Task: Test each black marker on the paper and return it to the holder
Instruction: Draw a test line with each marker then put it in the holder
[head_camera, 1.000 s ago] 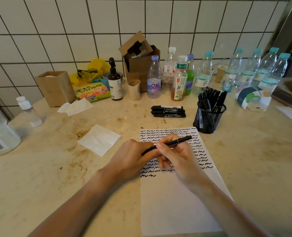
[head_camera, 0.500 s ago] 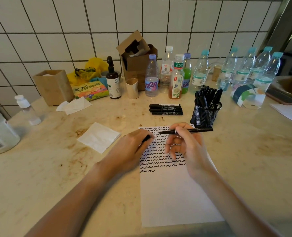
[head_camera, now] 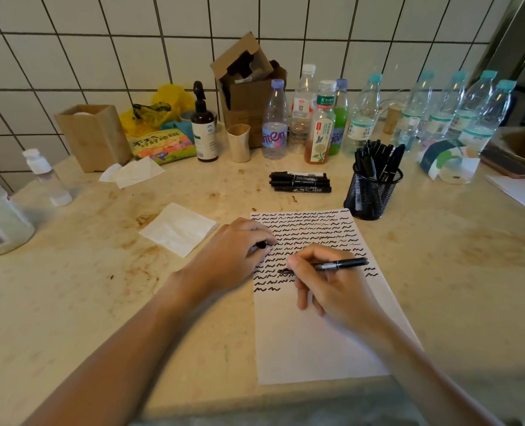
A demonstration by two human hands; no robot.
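We face a stained beige stone counter [head_camera: 71, 302] backed by a white tiled wall [head_camera: 101, 41], with a row of plastic bottles [head_camera: 362, 112] along its far edge. On the white paper [head_camera: 316, 348], lying just right of centre, rows of black squiggles fill the far half; the near half is bare. Our right hand [head_camera: 332, 287] pinches a slim black marker [head_camera: 341, 265], uncapped, its tip pointing left and down at or just above the paper near the lowest squiggles. Our left hand [head_camera: 233, 250] rests at the paper's left edge, fingers curled round the black cap [head_camera: 262, 245]. The black mesh holder [head_camera: 371, 192], full of upright markers, stands just beyond the paper's far right corner; four thicker markers [head_camera: 299, 182] lie side by side left of it. A folded napkin [head_camera: 178, 229] lies left of the paper. The counter near and right of the sheet is open.
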